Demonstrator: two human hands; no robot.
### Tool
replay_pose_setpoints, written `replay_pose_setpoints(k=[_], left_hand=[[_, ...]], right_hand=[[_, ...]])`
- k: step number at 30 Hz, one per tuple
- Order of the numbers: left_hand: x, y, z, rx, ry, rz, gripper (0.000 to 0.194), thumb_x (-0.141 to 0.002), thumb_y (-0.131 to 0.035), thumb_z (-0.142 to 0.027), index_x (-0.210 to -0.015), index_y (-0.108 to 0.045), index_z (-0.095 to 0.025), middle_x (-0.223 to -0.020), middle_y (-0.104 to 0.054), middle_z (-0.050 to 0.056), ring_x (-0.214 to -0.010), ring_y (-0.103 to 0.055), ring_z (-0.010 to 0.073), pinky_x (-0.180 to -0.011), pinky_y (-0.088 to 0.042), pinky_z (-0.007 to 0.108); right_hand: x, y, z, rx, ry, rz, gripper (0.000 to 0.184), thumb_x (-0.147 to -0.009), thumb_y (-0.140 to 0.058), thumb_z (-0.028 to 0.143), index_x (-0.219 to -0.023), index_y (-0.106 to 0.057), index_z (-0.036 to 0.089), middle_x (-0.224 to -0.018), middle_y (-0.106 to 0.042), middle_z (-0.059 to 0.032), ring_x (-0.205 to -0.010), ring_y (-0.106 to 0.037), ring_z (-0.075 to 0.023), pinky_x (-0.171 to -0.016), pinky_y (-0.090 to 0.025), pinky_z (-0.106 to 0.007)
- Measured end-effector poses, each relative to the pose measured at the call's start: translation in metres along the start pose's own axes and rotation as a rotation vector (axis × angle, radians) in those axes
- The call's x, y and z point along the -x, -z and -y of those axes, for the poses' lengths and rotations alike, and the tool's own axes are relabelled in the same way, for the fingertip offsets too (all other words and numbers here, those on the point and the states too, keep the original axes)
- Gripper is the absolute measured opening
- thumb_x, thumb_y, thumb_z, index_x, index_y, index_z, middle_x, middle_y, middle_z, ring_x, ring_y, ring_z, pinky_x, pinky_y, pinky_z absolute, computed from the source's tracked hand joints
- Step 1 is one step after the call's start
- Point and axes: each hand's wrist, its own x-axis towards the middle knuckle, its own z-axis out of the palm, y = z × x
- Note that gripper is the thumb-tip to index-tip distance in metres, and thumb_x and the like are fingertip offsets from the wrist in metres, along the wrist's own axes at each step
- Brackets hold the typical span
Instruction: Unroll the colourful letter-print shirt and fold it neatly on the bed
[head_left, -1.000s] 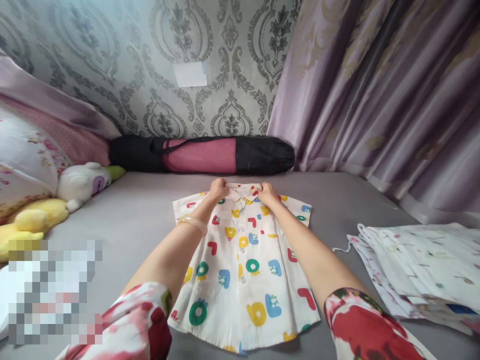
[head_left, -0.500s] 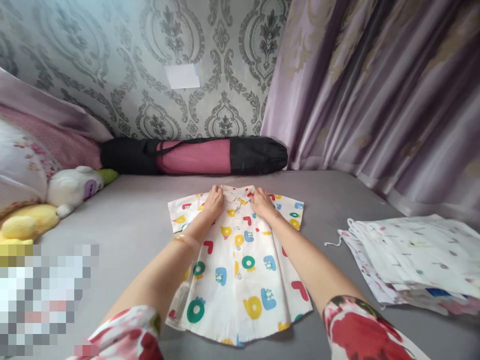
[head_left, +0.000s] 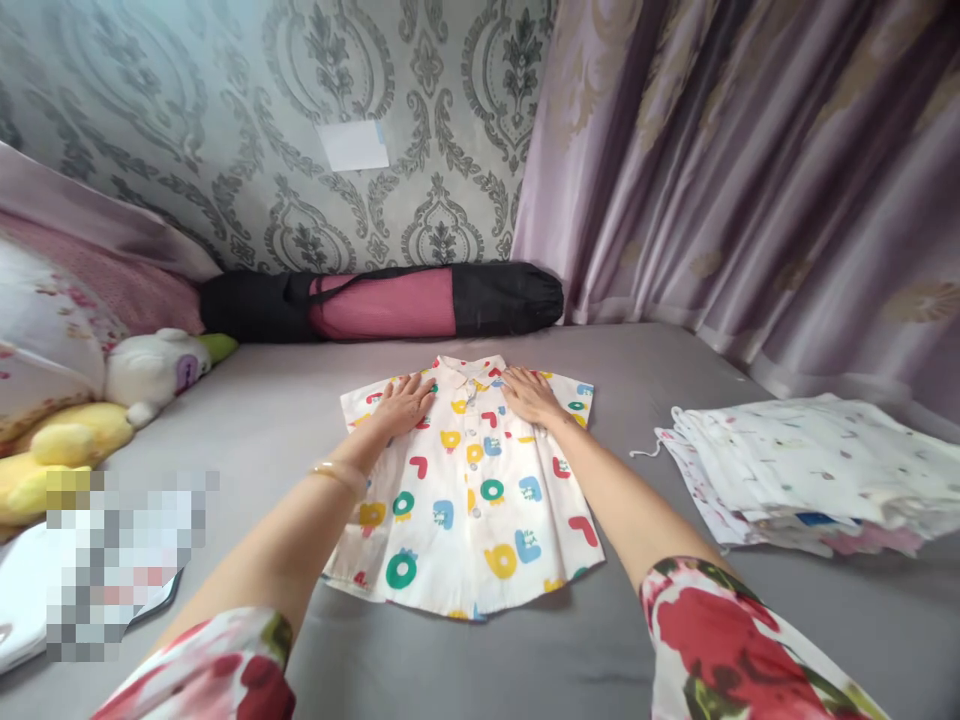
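Note:
A small white shirt printed with coloured letters lies flat and buttoned on the grey bed sheet, collar away from me. My left hand rests flat on its left shoulder, fingers stretched out. My right hand lies flat on its right shoulder, fingers also spread. Neither hand holds anything. A pale bangle sits on my left wrist.
A stack of folded white printed clothes lies at the right. A black and pink rolled bag rests against the patterned wall. Plush toys and pillows sit at the left. Purple curtains hang at the right.
Both hands let go of the collar and slid outward and down, and now lie flat on the shirt's shoulders. The camera view shifted slightly.

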Motion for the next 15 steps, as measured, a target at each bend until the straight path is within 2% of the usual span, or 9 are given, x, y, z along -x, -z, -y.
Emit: replay_pose_setpoints(k=[2, 4, 6, 8, 10, 12, 13, 15], left_hand=[[0.004, 0.010, -0.015, -0.081, 0.014, -0.022, 0.048, -0.100, -0.031, -0.031, -0.145, -0.041, -0.020, -0.151, -0.038, 0.018, -0.140, -0.033, 0.0342, -0.112, -0.020, 0.057], [0.014, 0.022, -0.038, -0.124, -0.006, -0.102, 0.043, -0.096, -0.041, -0.024, -0.137, -0.049, -0.019, -0.144, -0.046, 0.019, -0.136, -0.038, 0.0333, -0.111, -0.020, 0.056], [0.028, 0.034, -0.068, -0.059, -0.077, -0.207, 0.042, -0.093, -0.047, -0.023, -0.135, -0.049, -0.020, -0.140, -0.051, 0.016, -0.131, -0.043, 0.0300, -0.110, -0.026, 0.051], [0.045, 0.044, -0.103, 0.051, -0.196, -0.245, 0.035, -0.094, -0.047, -0.025, -0.128, -0.055, -0.020, -0.130, -0.058, 0.014, -0.120, -0.052, 0.0279, -0.102, -0.036, 0.045], [0.065, 0.051, -0.140, 0.133, -0.403, -0.180, 0.025, -0.095, -0.047, -0.026, -0.113, -0.063, -0.020, -0.117, -0.065, 0.010, -0.110, -0.058, 0.0247, -0.097, -0.040, 0.040], [0.084, 0.053, -0.175, 0.198, -0.566, -0.060, 0.020, -0.095, -0.049, -0.027, -0.102, -0.067, -0.019, -0.105, -0.069, 0.008, -0.098, -0.063, 0.0204, -0.088, -0.045, 0.032], [0.094, 0.053, -0.191, 0.224, -0.625, 0.015, 0.019, -0.094, -0.051, -0.029, -0.100, -0.067, -0.019, -0.101, -0.069, 0.006, -0.095, -0.064, 0.0189, -0.083, -0.046, 0.028], [0.112, 0.051, -0.218, 0.236, -0.650, 0.147, 0.023, -0.092, -0.058, -0.038, -0.100, -0.067, -0.019, -0.098, -0.070, 0.006, -0.094, -0.065, 0.0197, -0.077, -0.048, 0.026]], right_hand=[[-0.002, 0.010, -0.005, -0.103, -0.009, 0.021, 0.047, -0.105, -0.026, 0.037, -0.147, -0.043, 0.023, -0.154, -0.035, -0.0037, -0.143, -0.027, -0.0201, -0.118, -0.017, -0.039], [-0.002, 0.021, -0.012, -0.190, -0.026, -0.020, 0.044, -0.105, -0.029, 0.031, -0.143, -0.049, 0.022, -0.146, -0.047, -0.0051, -0.134, -0.042, -0.0180, -0.113, -0.030, -0.032], [0.003, 0.030, -0.019, -0.218, -0.050, -0.087, 0.042, -0.103, -0.034, 0.024, -0.139, -0.053, 0.019, -0.139, -0.054, -0.0074, -0.126, -0.051, -0.0177, -0.107, -0.037, -0.028], [0.012, 0.036, -0.024, -0.198, -0.069, -0.116, 0.040, -0.099, -0.039, 0.017, -0.135, -0.057, 0.016, -0.134, -0.058, -0.0096, -0.123, -0.053, -0.0192, -0.105, -0.039, -0.028], [0.023, 0.039, -0.028, -0.175, -0.066, -0.113, 0.037, -0.096, -0.044, 0.012, -0.128, -0.063, 0.016, -0.131, -0.060, -0.0099, -0.123, -0.053, -0.0209, -0.106, -0.037, -0.029], [0.035, 0.040, -0.029, -0.106, -0.043, -0.107, 0.034, -0.094, -0.048, 0.011, -0.121, -0.067, 0.017, -0.130, -0.060, -0.0097, -0.123, -0.052, -0.0226, -0.107, -0.036, -0.030], [0.040, 0.040, -0.030, -0.056, -0.025, -0.096, 0.033, -0.093, -0.050, 0.011, -0.119, -0.068, 0.018, -0.130, -0.060, -0.0097, -0.124, -0.051, -0.0235, -0.107, -0.036, -0.031], [0.047, 0.040, -0.032, 0.040, 0.019, -0.054, 0.030, -0.094, -0.050, 0.012, -0.115, -0.070, 0.019, -0.127, -0.061, -0.0098, -0.121, -0.052, -0.0243, -0.105, -0.038, -0.031]])
